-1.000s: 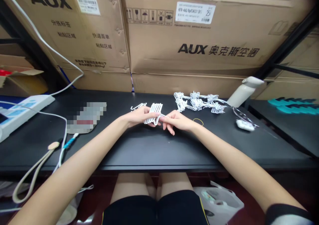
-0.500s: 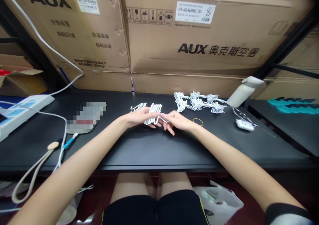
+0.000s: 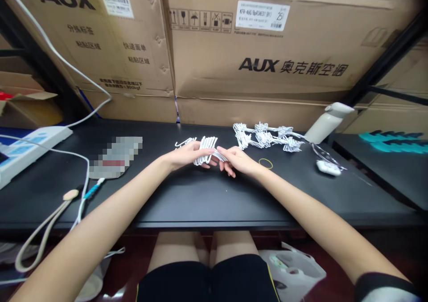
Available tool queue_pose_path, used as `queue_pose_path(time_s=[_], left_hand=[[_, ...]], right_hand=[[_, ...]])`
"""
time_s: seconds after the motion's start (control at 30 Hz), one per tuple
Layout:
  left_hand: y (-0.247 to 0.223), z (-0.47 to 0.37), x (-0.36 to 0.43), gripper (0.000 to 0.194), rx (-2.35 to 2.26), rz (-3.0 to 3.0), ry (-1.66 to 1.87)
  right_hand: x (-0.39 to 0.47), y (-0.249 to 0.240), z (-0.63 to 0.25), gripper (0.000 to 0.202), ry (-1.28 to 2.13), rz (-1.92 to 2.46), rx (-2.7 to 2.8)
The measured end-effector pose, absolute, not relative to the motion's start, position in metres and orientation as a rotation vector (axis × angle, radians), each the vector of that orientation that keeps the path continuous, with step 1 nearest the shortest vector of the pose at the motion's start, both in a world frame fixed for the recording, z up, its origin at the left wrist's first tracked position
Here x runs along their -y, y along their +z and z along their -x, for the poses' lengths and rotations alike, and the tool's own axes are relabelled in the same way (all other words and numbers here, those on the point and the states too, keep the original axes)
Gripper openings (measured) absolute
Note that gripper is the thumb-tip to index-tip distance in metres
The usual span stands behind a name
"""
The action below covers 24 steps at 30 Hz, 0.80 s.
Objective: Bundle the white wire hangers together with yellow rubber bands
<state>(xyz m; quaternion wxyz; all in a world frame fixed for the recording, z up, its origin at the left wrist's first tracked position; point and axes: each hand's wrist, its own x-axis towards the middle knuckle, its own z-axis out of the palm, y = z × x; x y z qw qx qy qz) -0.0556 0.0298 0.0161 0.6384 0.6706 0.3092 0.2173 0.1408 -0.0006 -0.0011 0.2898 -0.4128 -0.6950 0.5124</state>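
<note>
A bundle of white bent wire hooks is held upright-ish above the table's middle, its curved ends fanned side by side. My left hand is closed around its left side, thumb across the front. On the right, my right hand pinches the straight ends between thumb and fingers, the other fingers curled below. Behind my left hand lie a few loose white hooks, partly hidden. Several bundles of similar hooks lie in two rows at the back right. Close to my right wrist is a yellow rubber band.
Large cardboard boxes wall off the back of the black table. A pale bottle and a white earphone case are at right. Left are a power strip, a blurred-out device and white cables.
My right fingers have shifted slightly up and the thumb has moved a little on the hook ends, showing more of them. The left hand has hardly moved.
</note>
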Motion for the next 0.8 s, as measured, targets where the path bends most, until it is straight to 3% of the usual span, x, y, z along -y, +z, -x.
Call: queue_pose_path(time_s=[0.4, 0.8], left_hand=[[0.0134, 0.0579, -0.0334, 0.035, -0.712, -1.557, 0.601], [0.0146, 0.057, -0.0317, 0.035, -0.778, -1.47, 0.586]], right_hand=[[0.0035, -0.0067, -0.14, 0.051, 1.16, 1.038, 1.838], [0.002, -0.0106, -0.1391, 0.058, 1.091, 1.075, 1.86]])
